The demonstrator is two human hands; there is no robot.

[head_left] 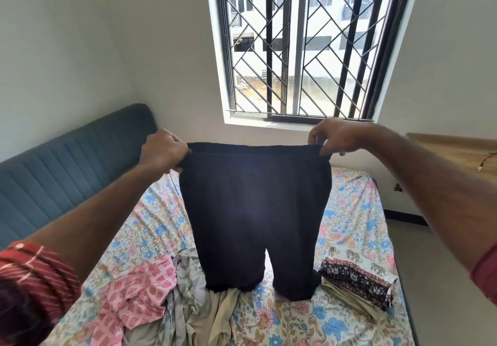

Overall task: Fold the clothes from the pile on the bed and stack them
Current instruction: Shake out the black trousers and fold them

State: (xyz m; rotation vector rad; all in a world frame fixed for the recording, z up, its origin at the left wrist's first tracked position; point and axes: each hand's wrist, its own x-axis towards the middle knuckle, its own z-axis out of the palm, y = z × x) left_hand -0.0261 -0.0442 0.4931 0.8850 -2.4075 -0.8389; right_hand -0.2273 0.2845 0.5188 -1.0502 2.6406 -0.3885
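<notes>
Black trousers [254, 211] hang spread above the bed [349, 206], their leg ends touching its floral sheet. The left hand [164, 152] and right hand [336, 136] each pinch a waistband corner. Unfolded clothes [150, 292] lie on the bed's left, a folded stack [357, 278] on its right.

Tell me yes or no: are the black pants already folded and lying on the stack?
No: the black pants hang unfolded in the air, held at the waistband by the left hand and right hand, beside the folded stack.
</notes>
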